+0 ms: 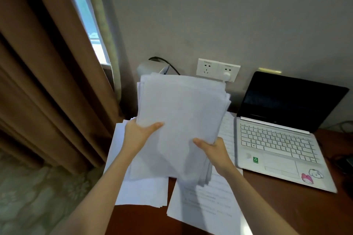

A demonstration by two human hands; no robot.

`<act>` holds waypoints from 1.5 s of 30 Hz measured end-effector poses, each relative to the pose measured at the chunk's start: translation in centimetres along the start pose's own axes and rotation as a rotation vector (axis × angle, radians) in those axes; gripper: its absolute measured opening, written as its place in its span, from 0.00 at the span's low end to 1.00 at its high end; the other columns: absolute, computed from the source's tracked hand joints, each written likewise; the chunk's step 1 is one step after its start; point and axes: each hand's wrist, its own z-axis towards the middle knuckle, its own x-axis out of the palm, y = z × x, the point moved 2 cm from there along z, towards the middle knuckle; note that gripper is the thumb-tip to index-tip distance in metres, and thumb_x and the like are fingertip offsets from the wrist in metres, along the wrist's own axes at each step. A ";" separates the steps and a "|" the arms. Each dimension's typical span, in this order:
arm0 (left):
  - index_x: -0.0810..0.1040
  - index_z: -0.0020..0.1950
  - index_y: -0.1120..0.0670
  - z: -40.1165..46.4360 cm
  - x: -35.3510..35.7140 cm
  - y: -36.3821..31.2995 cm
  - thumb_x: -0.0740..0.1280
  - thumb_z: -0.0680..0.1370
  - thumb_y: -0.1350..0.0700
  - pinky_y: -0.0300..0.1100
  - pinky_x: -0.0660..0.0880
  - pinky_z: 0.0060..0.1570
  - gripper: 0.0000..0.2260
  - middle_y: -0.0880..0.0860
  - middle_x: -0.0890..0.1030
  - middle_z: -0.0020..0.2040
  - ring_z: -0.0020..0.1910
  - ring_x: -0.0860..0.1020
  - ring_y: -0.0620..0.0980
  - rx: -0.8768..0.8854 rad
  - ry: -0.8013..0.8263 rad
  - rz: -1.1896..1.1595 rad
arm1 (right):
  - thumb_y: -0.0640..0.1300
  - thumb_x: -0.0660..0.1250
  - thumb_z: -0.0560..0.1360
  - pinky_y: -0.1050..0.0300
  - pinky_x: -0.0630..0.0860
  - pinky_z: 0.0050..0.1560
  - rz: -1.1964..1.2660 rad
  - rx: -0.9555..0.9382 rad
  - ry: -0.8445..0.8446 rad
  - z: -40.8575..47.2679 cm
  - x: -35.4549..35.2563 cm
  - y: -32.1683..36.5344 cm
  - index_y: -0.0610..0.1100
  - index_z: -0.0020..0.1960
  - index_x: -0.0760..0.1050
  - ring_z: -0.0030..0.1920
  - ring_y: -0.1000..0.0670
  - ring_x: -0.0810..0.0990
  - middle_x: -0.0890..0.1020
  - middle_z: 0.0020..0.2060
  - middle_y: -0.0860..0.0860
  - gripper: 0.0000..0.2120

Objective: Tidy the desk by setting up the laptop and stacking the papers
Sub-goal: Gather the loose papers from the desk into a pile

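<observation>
A thick sheaf of papers [181, 120] is held up off the worktop [286, 206], tilted toward the wall. The left hand [137, 133] has its grip on the sheaf's lower left edge, thumb across the front; the right hand [214, 149] clamps the lower right edge the same way. The sheets look uneven at the top and right edges, so squaring them seems not yet done.

Below the grips, loose sheets [141, 192] and a printed page [206, 206] lie spread on the worktop, likely still to be gathered.

To the right of the right grip, the laptop [282, 139] stands open with a dark screen, so that part looks largely set up.
</observation>
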 end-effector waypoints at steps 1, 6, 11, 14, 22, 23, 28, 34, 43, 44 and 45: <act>0.81 0.53 0.52 0.3 -0.7 -0.1 0.80 0.62 0.48 0.46 0.80 0.48 0.23 0.49 0.84 0.50 0.49 0.83 0.49 0.012 -0.004 -0.015 | 0.44 0.74 0.71 0.59 0.81 0.46 -0.007 -0.016 0.001 0.2 0.5 0.3 0.46 0.58 0.79 0.49 0.51 0.84 0.85 0.49 0.51 0.16; 0.82 0.50 0.57 1.3 -4.9 3.8 0.77 0.68 0.53 0.52 0.80 0.50 0.14 0.56 0.84 0.50 0.48 0.83 0.55 -0.176 0.001 0.028 | 0.40 0.70 0.75 0.64 0.76 0.51 -0.071 0.044 0.061 0.8 4.8 -1.7 0.47 0.61 0.76 0.53 0.53 0.81 0.83 0.53 0.53 0.16; 0.79 0.55 0.65 1.7 -8.0 8.9 0.73 0.72 0.58 0.57 0.78 0.54 0.15 0.63 0.82 0.52 0.50 0.80 0.64 -0.396 -0.059 0.050 | 0.37 0.67 0.75 0.60 0.76 0.49 -0.130 0.231 0.048 0.6 9.3 -6.2 0.42 0.61 0.77 0.51 0.49 0.80 0.82 0.53 0.47 0.14; 0.79 0.53 0.65 3.0 -8.5 9.7 0.70 0.75 0.60 0.52 0.78 0.51 0.11 0.64 0.81 0.52 0.48 0.80 0.63 -0.378 -0.052 0.104 | 0.36 0.65 0.75 0.60 0.76 0.43 -0.158 0.279 -0.011 1.2 10.8 -6.5 0.42 0.54 0.78 0.44 0.50 0.79 0.81 0.48 0.46 0.08; 0.77 0.56 0.64 4.0 -9.1 12.8 0.70 0.75 0.59 0.49 0.77 0.47 0.13 0.63 0.81 0.53 0.47 0.80 0.60 -0.536 0.085 0.103 | 0.36 0.64 0.74 0.46 0.78 0.51 -0.460 0.258 -0.108 1.8 11.9 -6.8 0.33 0.53 0.76 0.52 0.37 0.79 0.77 0.53 0.37 0.10; 0.76 0.55 0.64 4.0 -9.1 13.1 0.71 0.75 0.59 0.50 0.77 0.48 0.13 0.63 0.81 0.53 0.48 0.80 0.61 -0.518 0.065 0.102 | 0.36 0.63 0.75 0.46 0.78 0.53 -0.427 0.271 -0.116 1.7 12.0 -6.9 0.34 0.55 0.76 0.52 0.38 0.79 0.77 0.54 0.38 0.11; 0.72 0.61 0.58 4.4 -9.1 13.1 0.75 0.70 0.58 0.46 0.78 0.42 0.22 0.59 0.79 0.54 0.48 0.80 0.58 -0.489 -0.066 0.004 | 0.39 0.63 0.77 0.55 0.75 0.52 -0.297 0.349 -0.141 1.4 12.1 -7.4 0.44 0.69 0.68 0.52 0.48 0.76 0.76 0.60 0.46 0.21; 0.77 0.61 0.59 2.8 -8.4 13.3 0.73 0.73 0.61 0.45 0.78 0.42 0.17 0.56 0.83 0.51 0.46 0.82 0.55 -0.623 0.278 0.005 | 0.42 0.64 0.73 0.57 0.74 0.42 -0.336 0.448 -0.102 1.1 11.5 -8.1 0.40 0.56 0.75 0.44 0.47 0.79 0.81 0.48 0.46 0.12; 0.77 0.62 0.61 -1.2 -9.2 15.1 0.70 0.75 0.62 0.52 0.78 0.53 0.16 0.59 0.82 0.55 0.51 0.81 0.59 -0.591 0.268 0.007 | 0.47 0.64 0.75 0.50 0.73 0.57 -1.399 -0.101 -0.040 5.9 5.3 -4.9 0.46 0.65 0.71 0.65 0.44 0.72 0.74 0.64 0.45 0.19; 0.77 0.62 0.61 -1.2 -9.1 15.0 0.70 0.75 0.63 0.54 0.77 0.55 0.16 0.60 0.82 0.56 0.52 0.81 0.60 -0.587 0.261 0.004 | 0.44 0.65 0.75 0.44 0.67 0.66 -1.544 -0.157 0.082 7.0 5.2 -4.9 0.46 0.73 0.62 0.72 0.42 0.62 0.64 0.72 0.45 0.28; 0.77 0.63 0.61 -1.2 -9.0 14.9 0.70 0.75 0.63 0.54 0.77 0.56 0.16 0.60 0.82 0.56 0.52 0.81 0.60 -0.584 0.257 -0.002 | 0.42 0.66 0.74 0.38 0.60 0.70 -1.620 -0.167 0.202 7.8 5.2 -5.0 0.47 0.76 0.53 0.76 0.41 0.53 0.56 0.76 0.45 0.35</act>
